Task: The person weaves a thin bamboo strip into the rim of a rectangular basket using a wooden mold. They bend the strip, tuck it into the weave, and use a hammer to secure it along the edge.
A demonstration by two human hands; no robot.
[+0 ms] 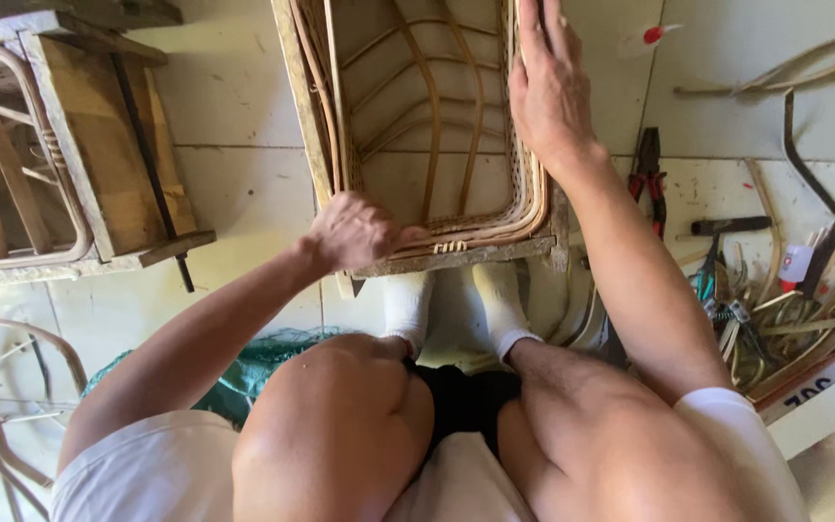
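Note:
A rattan frame (427,126) with bent cane ribs and a wooden edge stands on the tiled floor in front of my knees. My left hand (352,232) is closed on the frame's near left corner, fingers curled over the cane rim. Along the right side rail lies my right hand (548,82), flat with fingers extended and pressed against the woven edge. My feet in white socks (456,304) sit just under the frame's near edge.
A wooden crate-like frame (99,145) with rattan pieces stands at the left. Pliers with red handles (647,179), a hammer (732,225) and several cane strips (804,300) lie at the right. Bent cane loops (12,387) and green netting (253,362) are lower left.

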